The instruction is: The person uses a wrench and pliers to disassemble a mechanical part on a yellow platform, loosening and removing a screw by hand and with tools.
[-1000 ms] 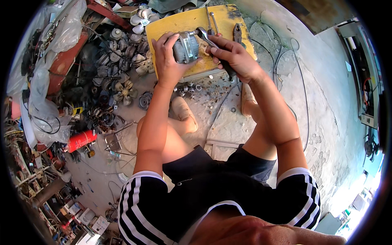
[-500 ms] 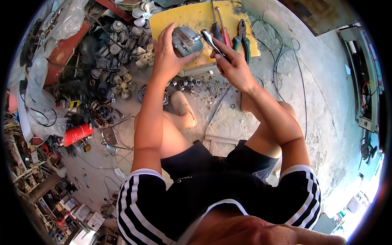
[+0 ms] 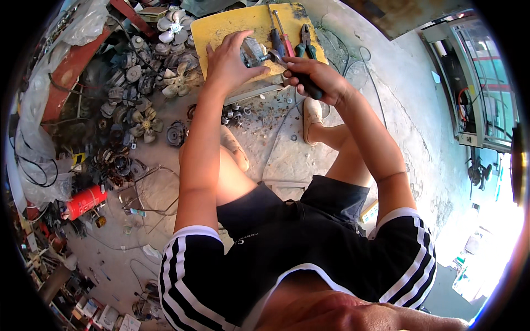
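Observation:
A small metal electric motor (image 3: pixel 254 49) rests on a yellow board (image 3: pixel 218 26) at the top of the view. My left hand (image 3: pixel 227 62) curls round its left and near sides, hiding part of it. In my right hand (image 3: pixel 323 78) is the black handle of a ratchet wrench (image 3: pixel 310 84). The wrench's head meets the motor's right side, and its handle slants down to the right. Just beyond lie a dark-handled screwdriver (image 3: pixel 276 41), a red-handled screwdriver (image 3: pixel 287 45) and green-handled pliers (image 3: pixel 305 39).
Old motors and fan blades (image 3: pixel 144 124) are heaped on the floor at left. Nearer stands a red cylinder (image 3: pixel 86 202). Small metal parts (image 3: pixel 234 114) lie below the board, between my feet. A cable (image 3: pixel 378 94) curves over the floor at right, near a glass-fronted cabinet (image 3: pixel 469 83).
The ratchet handle has swung toward me, with my right hand moving nearer and slightly right. My left hand still holds the motor. The whole view has shifted a little.

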{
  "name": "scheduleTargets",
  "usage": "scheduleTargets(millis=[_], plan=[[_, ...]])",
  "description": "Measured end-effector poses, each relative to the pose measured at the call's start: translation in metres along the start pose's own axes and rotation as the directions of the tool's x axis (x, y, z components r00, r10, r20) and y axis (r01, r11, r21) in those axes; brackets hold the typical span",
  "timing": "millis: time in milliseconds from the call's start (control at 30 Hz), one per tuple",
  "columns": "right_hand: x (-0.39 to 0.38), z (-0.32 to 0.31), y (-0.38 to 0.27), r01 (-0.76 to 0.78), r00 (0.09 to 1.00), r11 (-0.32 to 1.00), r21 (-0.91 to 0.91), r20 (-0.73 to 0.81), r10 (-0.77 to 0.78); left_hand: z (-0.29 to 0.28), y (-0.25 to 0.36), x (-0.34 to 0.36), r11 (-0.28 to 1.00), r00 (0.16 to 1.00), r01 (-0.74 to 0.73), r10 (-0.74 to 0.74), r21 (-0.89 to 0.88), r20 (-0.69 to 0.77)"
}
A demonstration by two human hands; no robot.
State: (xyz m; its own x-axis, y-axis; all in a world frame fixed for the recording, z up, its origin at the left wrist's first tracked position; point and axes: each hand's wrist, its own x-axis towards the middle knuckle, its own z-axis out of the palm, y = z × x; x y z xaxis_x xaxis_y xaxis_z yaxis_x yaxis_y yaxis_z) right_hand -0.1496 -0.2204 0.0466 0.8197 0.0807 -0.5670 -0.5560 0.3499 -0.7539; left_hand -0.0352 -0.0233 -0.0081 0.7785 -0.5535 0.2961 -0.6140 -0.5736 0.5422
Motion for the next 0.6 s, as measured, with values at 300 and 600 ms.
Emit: scheduleTargets(millis=[300,600], plan=[[0.012,0.016,0.007,-0.037,0.995,0.999,0.035,-0.087,0.040,0.010,-0.001,-0.002,0.995,0.998,0.021,-0.015,0.097,-0.055],[0.025,0.023,0.039,0.222,0.768,0.484,-0.847,-0.154,-0.622,0.018,0.001,0.000,0.996,0.990,0.033,-0.023,0.077,-0.136]])
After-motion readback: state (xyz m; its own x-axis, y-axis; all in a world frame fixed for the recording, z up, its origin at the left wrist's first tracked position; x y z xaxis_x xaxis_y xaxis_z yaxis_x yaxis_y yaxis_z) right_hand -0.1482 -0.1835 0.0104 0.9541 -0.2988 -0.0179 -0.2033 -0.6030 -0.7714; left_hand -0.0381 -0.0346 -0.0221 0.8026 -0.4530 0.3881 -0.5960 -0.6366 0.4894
